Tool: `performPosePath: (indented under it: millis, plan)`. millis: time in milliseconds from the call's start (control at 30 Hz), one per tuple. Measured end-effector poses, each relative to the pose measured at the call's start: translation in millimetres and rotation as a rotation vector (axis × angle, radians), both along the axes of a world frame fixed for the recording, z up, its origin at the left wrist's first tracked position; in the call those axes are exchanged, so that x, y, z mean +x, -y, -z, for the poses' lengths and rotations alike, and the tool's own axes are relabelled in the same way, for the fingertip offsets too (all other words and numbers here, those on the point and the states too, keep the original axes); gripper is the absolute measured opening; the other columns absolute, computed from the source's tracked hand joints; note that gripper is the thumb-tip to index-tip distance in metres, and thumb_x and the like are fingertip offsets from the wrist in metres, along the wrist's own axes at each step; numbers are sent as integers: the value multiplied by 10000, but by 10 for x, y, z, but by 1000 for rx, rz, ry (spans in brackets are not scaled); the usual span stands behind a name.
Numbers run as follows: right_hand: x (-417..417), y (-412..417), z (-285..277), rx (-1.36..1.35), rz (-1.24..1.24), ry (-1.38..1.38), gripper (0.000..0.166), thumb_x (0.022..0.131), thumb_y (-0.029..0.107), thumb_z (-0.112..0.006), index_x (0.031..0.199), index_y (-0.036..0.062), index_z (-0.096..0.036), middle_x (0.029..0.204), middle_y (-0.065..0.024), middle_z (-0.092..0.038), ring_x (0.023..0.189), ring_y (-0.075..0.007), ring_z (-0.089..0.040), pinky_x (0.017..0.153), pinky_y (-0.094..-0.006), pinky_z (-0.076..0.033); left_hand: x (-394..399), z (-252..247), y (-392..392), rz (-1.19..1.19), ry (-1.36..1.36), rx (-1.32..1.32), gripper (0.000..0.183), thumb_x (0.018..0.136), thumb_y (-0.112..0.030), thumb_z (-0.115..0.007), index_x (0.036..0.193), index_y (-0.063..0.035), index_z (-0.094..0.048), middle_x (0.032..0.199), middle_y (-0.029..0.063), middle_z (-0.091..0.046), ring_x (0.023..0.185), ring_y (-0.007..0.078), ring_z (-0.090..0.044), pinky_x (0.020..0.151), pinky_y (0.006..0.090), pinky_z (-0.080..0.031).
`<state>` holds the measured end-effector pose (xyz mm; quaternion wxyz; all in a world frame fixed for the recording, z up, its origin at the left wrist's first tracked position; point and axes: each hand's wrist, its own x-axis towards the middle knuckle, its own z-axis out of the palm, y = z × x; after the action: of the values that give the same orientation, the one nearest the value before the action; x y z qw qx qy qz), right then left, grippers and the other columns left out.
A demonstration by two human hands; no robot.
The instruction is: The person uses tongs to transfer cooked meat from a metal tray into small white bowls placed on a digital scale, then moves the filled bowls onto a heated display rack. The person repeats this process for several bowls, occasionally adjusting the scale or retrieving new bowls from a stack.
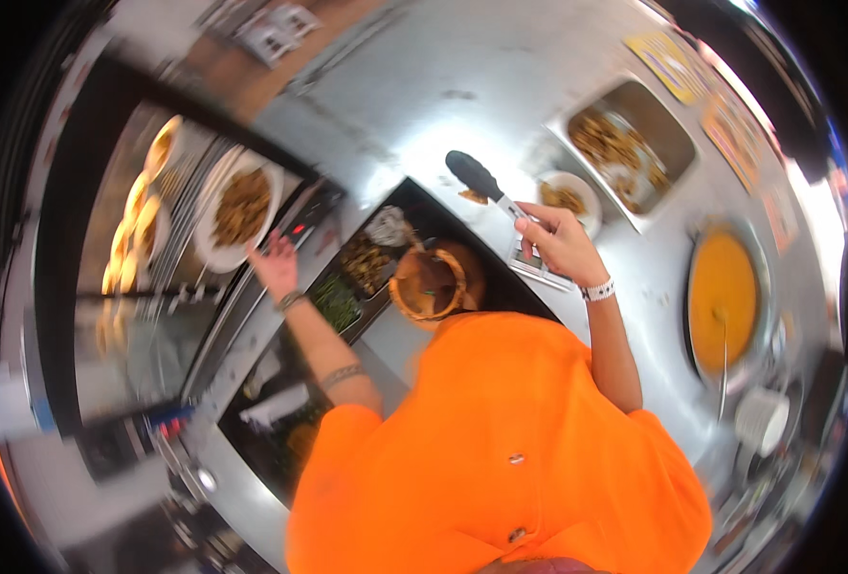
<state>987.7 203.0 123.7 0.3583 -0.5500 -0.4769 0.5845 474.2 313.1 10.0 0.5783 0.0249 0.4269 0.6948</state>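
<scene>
My right hand [564, 244] grips kitchen tongs by their light handle [511, 208]; their black head [471, 172] points over the steel counter. Beyond that hand, partly behind it, a white bowl [590, 226] holds pieces of browned food. My left hand [277, 265] reaches to the front of a glass-fronted cabinet [58, 287], fingers apart and blurred. Beside its fingertips is the rim of a white oval plate [275, 197] heaped with browned food, on a wire rack in the cabinet. Whether the fingers touch the rim is unclear.
A steel pan [672, 136] holds more browned pieces. Right of it stands a large bowl of orange liquid [725, 294] with a ladle. Close to my body, a dark recess holds a round brown-rimmed container [427, 287] and chopped greens [334, 301]. A food scrap [473, 196] lies near the tongs.
</scene>
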Motion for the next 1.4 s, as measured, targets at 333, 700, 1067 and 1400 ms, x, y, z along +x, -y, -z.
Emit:
performPosePath:
  millis: [333, 700, 1067, 1400]
  plan:
    - [-2363, -1223, -130, -188, -569, -287, 397, 960, 321, -592, 1198, 4, -623, 658, -15, -578, 406, -41, -386, 369, -201, -304, 159, 41, 32, -63, -193, -21, 623, 858, -560, -644, 1209, -62, -513, 1044, 90, -646, 816, 189, -593, 677, 305, -498]
    - [-3384, -1801, 218, 416, -485, 248, 456, 882, 411, -655, 1099, 11, -676, 642, -80, -673, 525, -137, -631, 527, -296, -502, 146, 20, 8, -99, -184, 7, 649, 860, -507, -651, 1358, -176, -399, 1052, 105, -649, 802, 184, -609, 677, 319, -489]
    - [-1439, -776, 357, 149, -428, -29, 484, 909, 329, -668, 1300, 54, -591, 811, -29, -676, 663, -57, -585, 559, -236, -470, -135, 289, 73, -21, -317, -2, 545, 948, -534, -533, 1401, -272, -380, 1132, 112, -647, 872, 214, -617, 732, 342, -494]
    - [273, 421, 344, 40, 459, 1006, 519, 801, 366, -737, 1218, 72, -645, 804, -204, -693, 735, -348, -683, 669, -405, -537, 276, -6, -81, -287, -656, -166, 612, 918, -575, -483, 1074, 13, -552, 953, 86, -664, 745, 164, -570, 674, 320, -452]
